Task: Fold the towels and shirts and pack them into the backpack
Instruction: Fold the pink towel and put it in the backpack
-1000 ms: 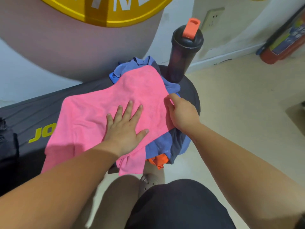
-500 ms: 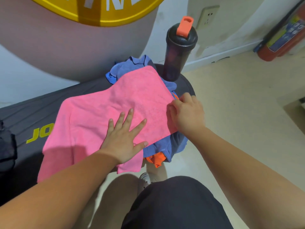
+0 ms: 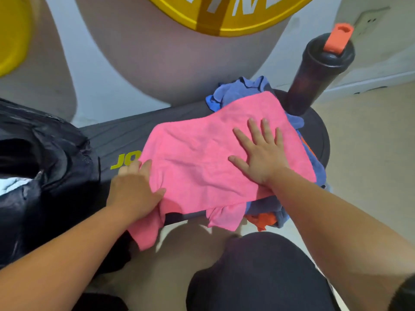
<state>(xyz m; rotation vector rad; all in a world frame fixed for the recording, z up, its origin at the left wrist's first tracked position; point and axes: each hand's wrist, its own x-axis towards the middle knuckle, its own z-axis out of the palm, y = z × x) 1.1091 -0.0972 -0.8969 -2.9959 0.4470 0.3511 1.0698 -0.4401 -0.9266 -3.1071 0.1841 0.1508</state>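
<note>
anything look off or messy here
Yes: the pink towel is not lying flat. Its right part, where the right hand presses, sits on a crumpled heap of blue clothes and orange cloth, and its near edge droops bunched off the bench.
</note>
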